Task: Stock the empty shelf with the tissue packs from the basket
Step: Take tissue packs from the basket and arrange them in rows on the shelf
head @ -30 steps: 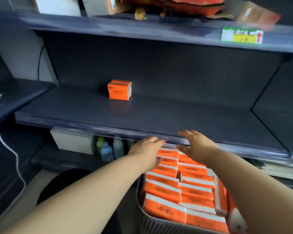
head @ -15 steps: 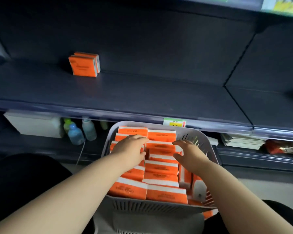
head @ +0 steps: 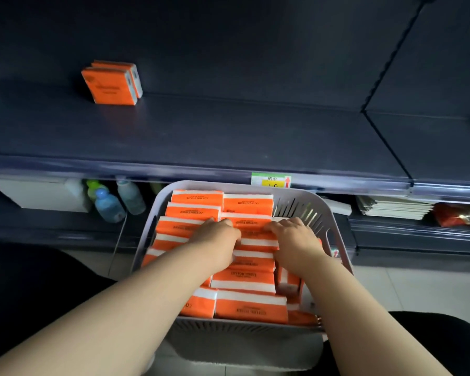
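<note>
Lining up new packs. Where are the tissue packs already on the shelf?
Head view: the tissue packs stand at the back left of the shelf, by the rear wall, up-left of the basket.

Dim light falls on a dark blue back panel (head: pixel 228 36) above the shelf (head: pixel 228 137), which has a price label (head: pixel 271 180) on its front edge. The lower shelf (head: pixel 52 226) carries a white box (head: pixel 36 195), bottles (head: pixel 109 204) and, toward its right end, stacked booklets (head: pixel 391 208). The floor (head: pixel 418 289) is pale tile.
</note>
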The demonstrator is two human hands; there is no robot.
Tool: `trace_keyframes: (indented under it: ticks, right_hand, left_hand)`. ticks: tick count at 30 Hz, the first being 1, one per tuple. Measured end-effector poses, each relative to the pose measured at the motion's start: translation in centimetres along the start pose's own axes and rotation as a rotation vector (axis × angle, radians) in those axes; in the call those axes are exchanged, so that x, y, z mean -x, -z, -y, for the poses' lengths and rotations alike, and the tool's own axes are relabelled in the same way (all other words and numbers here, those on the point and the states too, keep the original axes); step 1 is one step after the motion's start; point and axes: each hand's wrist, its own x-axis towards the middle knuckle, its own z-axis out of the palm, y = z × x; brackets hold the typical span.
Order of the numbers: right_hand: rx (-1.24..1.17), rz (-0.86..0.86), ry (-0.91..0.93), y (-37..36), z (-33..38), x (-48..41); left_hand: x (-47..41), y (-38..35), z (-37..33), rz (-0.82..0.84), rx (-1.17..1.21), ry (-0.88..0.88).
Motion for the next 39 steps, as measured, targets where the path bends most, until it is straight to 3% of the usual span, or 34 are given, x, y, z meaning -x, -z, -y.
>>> trace_keyframes:
  ticks: [4, 13, 16, 22, 27, 39]
  right_hand:
    - [0.025, -0.028, 0.017, 0.0, 0.0, -0.3]
    - [-0.011, -0.001, 0.030, 0.5, -0.4, 0.1]
    - [-0.066, -0.027, 0.047, 1.6, -0.7, 0.4]
    - [-0.398, -0.141, 0.026, 5.1, -2.0, 1.4]
    - [-0.634, -0.259, 0.032, 6.2, -1.8, 2.5]
    - [-0.663, -0.321, 0.109, 9.1, 3.5, 2.6]
  left_hand:
    - [-0.1, 0.0, -0.8, 0.089, -0.105, 0.040]
    - [0.4, -0.3, -1.7, 0.074, -0.230, 0.047]
    - [0.8, 0.0, -1.2, -0.003, -0.126, 0.009]
    - [2.3, 2.3, 0.2, -0.251, 0.118, -0.111]
    - [3.6, 3.9, 2.2, -0.340, 0.183, -0.094]
    - [6.8, 5.7, 6.1, -0.601, 0.268, -0.095]
